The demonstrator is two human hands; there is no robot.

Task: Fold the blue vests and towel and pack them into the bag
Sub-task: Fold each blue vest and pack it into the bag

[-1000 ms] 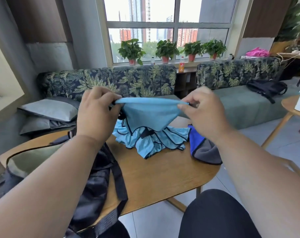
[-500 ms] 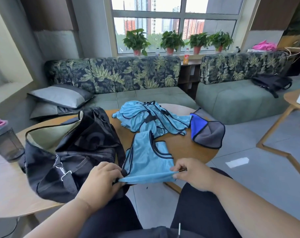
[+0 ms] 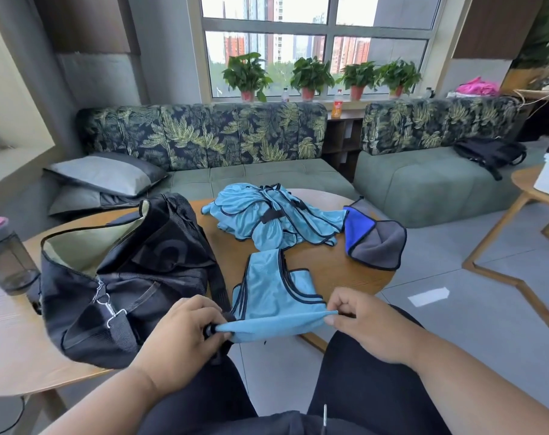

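The left hand [image 3: 185, 337] pinches one corner of a light-blue mesh vest with dark piping [image 3: 274, 296], and the right hand [image 3: 365, 324] pinches the opposite corner, so the near hem is stretched taut between them just off the edge of the round wooden table [image 3: 339, 265]. The rest of the vest lies flat on the table, at 12 o'clock from the hands.

To fold it well, keep equal tension on both corners so the hem stays straight, then carry that hem away toward 12 o'clock and lay it on the shoulder straps, edges matched. Letting one corner sag would likely skew the fold, since this thin fabric looks slippery and apt to bunch. Smooth the crease before folding again.

The black duffel bag [image 3: 125, 271] sits open at 10 o'clock, touching the vest's left side; its strap should stay clear of the fold. The crumpled heap of light-blue vests [image 3: 273, 218] waits at 12 o'clock, and the blue-and-grey towel [image 3: 373, 240] lies at 2 o'clock, partly over the table edge, both unfolded as yet.
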